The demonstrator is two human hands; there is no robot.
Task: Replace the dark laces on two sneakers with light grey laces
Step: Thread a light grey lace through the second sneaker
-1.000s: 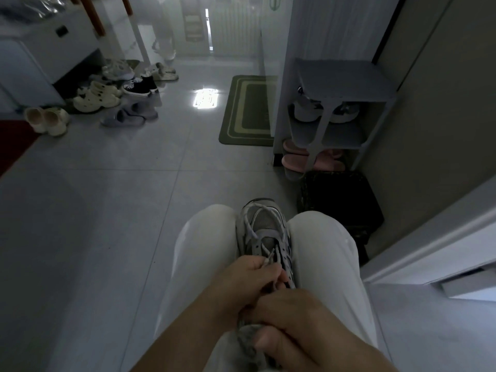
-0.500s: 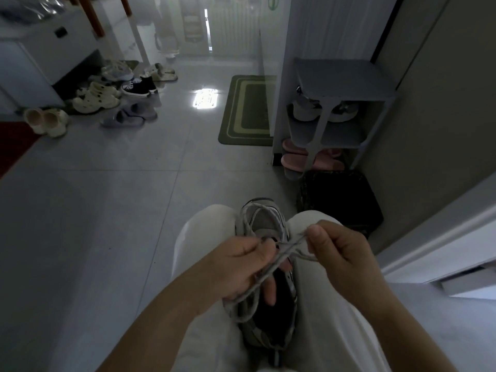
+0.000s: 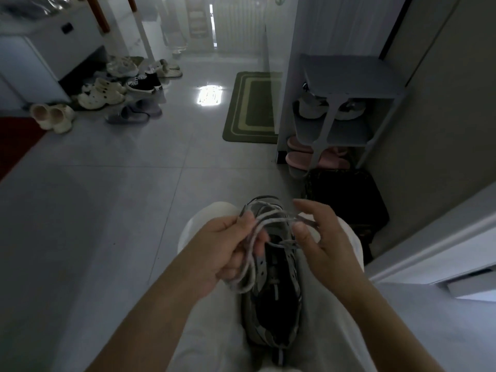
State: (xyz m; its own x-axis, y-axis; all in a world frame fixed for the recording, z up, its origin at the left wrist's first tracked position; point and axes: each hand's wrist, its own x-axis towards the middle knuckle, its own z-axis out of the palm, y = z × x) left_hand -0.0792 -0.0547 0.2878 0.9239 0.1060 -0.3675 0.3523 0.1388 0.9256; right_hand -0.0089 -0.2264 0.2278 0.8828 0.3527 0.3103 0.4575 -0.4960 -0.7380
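Grey mesh low-top sneaker (image 3: 271, 318) sits between the thighs, toe away. Left hand (image 3: 222, 251) grips loops of light grey cord lace (image 3: 248, 275); right hand (image 3: 324, 237) pinches the strand. Lace runs crosswise above the eyelets, both hands about equally near

The lace (image 3: 243, 283) ran into the left hand (image 3: 222, 245), so its ends were hidden. The right hand (image 3: 324, 237) covered part of the sneaker (image 3: 273, 304). The left arm (image 3: 150, 318) and the right arm (image 3: 375, 318) were cut off at the bottom edge.
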